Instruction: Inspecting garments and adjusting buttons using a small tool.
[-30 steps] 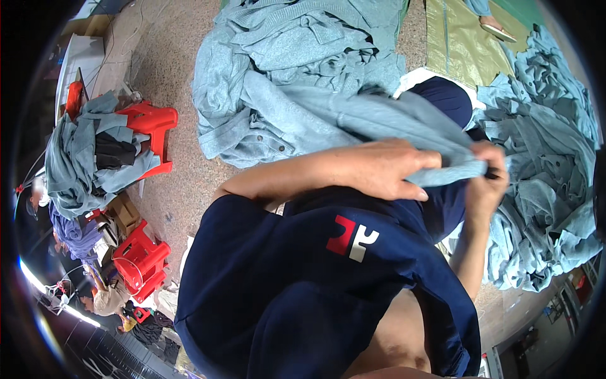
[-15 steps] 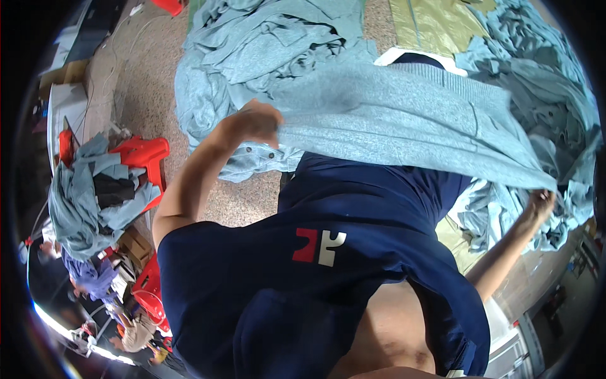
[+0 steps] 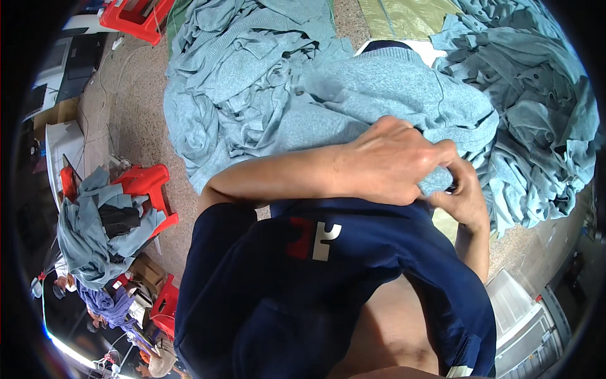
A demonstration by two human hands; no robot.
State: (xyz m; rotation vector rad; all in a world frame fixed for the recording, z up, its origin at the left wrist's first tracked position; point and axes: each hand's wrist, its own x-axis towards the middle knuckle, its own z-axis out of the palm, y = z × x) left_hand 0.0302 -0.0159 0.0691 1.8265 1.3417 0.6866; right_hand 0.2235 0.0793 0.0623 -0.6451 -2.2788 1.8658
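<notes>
A light blue-grey knit sweater (image 3: pixel 391 88) lies bunched across my lap, its ribbed edge turned toward the far side. My left hand (image 3: pixel 398 161) reaches over to the right, fingers curled down on the cloth and partly hidden behind its own back. Close against it, my right hand (image 3: pixel 464 196) pinches the same sweater between thumb and fingers. A small fold of the knit shows between the two hands.
Heaps of similar blue-grey knitwear lie at the far left (image 3: pixel 233 82) and on the right (image 3: pixel 536 114). A yellow-green sheet (image 3: pixel 404 19) is spread at the back. On the left a red plastic stool (image 3: pixel 148 186) stands beside draped clothes. Other people are at lower left.
My left hand has moved right, across to my right hand, which has come inward. The sweater, stretched wide between them before, is now slack and gathered.
</notes>
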